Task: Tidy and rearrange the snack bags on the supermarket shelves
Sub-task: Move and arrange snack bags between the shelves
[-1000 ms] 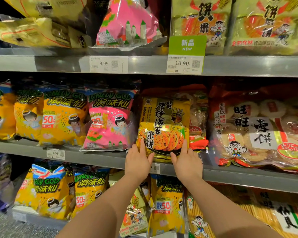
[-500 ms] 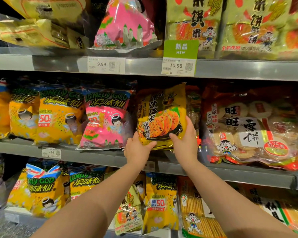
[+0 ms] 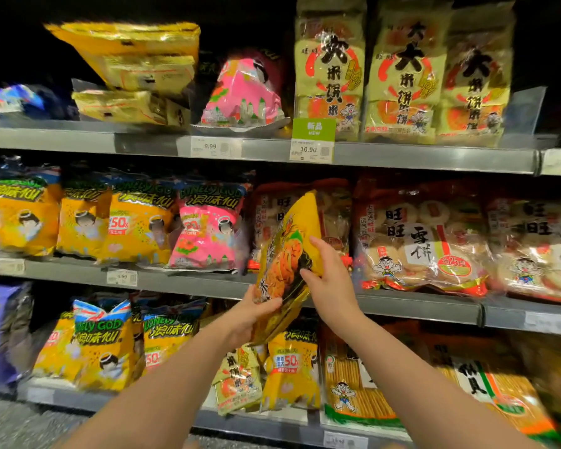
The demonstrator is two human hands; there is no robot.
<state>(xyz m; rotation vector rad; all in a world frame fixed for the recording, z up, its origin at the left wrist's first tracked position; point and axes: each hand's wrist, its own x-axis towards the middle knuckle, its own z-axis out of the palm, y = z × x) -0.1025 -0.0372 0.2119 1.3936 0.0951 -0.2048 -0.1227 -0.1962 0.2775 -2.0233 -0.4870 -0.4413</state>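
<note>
Left grip (image 3: 250, 315): holds the lower end of the yellow bag (image 3: 283, 268). The thumb lies across the front near the bottom corner and the fingers are hidden behind the bag.

Right grip (image 3: 332, 283): holds the bag's right edge about halfway up. The fingers curl over the edge and the thumb presses on the front. Both grips are closed round the bag, and neither holds anything else.

Position: we see the bag lifted in front of the middle shelf (image 3: 188, 281). It touches no shelf that we can make out. It sits between the two grips, with the left grip below and to its left and the right grip to its right and a little higher. The bag is tilted, its top corner leaning up and to the right. Its bottom end drops below the shelf lip and overlaps a pack (image 3: 292, 377) on the bottom shelf (image 3: 259, 427). The face is turned partly leftward, so we view it obliquely.

Appearance: glossy yellow film with a picture of round orange crackers on a dark patch. There are black characters near the lower left and a gold-striped bottom seam. The print is blurred and we cannot read it.

Behind it: a red bag (image 3: 272, 215) stands on the middle shelf, with a pink bag (image 3: 208, 231) just left of that.
</note>
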